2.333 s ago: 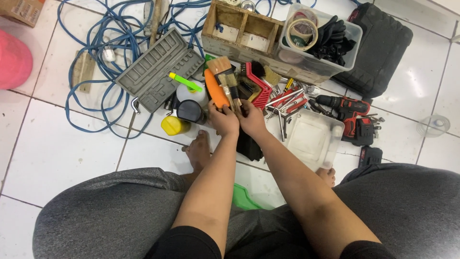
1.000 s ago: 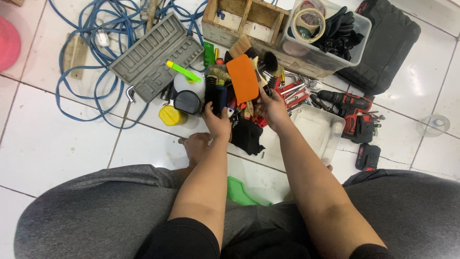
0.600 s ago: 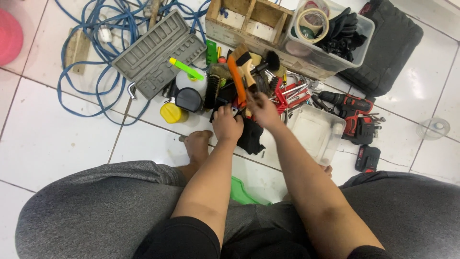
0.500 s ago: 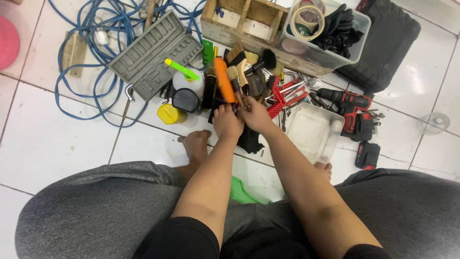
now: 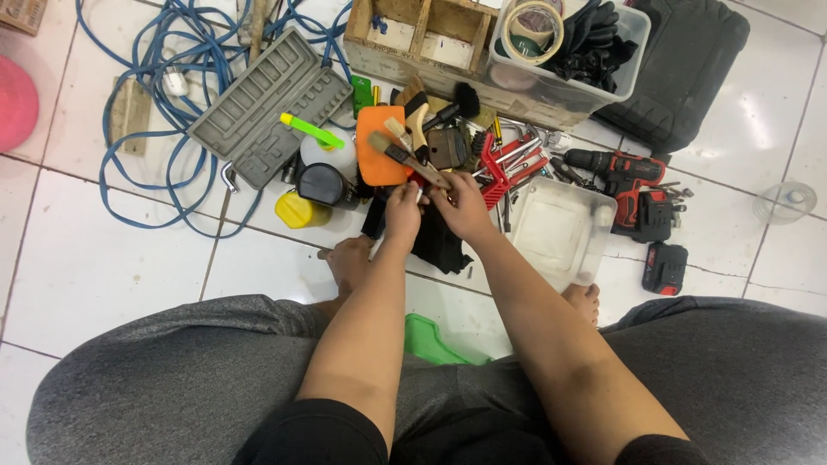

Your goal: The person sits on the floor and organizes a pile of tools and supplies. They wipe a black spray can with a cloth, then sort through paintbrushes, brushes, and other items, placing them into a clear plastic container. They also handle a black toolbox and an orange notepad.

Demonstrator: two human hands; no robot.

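Head view: left hand (image 5: 402, 209) & right hand (image 5: 462, 205) pinch paintbrush (image 5: 405, 158); fingertips partly hidden.

Your left hand (image 5: 403, 211) and right hand (image 5: 461, 207) cover the paintbrush (image 5: 405, 159) handle ends. The pink disc (image 5: 15, 103) and black case (image 5: 676, 73) are cut by the edges. The small tools under the red clamps (image 5: 508, 164) are possibly bits, too small to tell.

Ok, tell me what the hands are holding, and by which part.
Both hands, left and right, grip a bunch of paintbrushes by the handle ends; the bristles point away, over the orange scraper.
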